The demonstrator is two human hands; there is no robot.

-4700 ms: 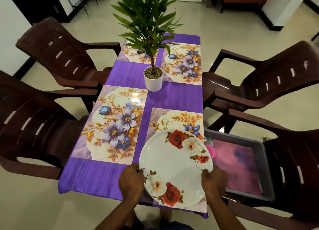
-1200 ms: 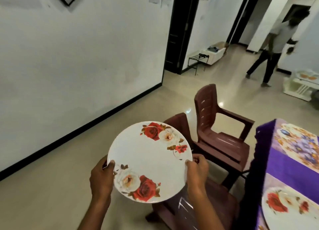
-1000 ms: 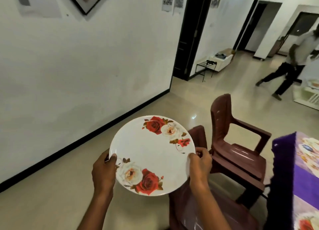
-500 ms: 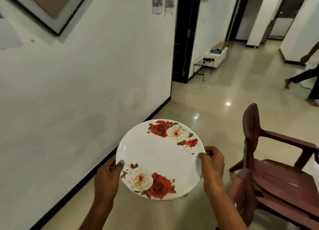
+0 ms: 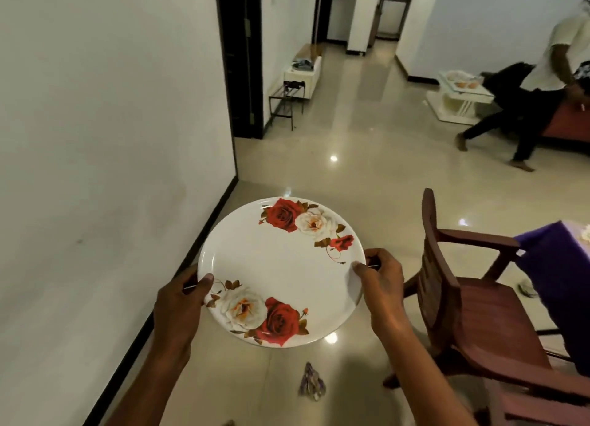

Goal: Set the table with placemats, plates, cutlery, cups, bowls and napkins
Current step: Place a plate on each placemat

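Carried further around the table since a moment ago, thumbs on top, left hand (image 5: 178, 307) and right hand (image 5: 381, 282) grip the rose plate (image 5: 281, 270) by opposite edges, level above the floor (image 5: 351, 176), beside a chair (image 5: 463, 301); its placemat awaits.

No readable text, labels, brands or numbers anywhere. Plate (image 5: 281, 270) carries only printed rose pattern, no lettering. Wall (image 5: 105, 138) blank here.
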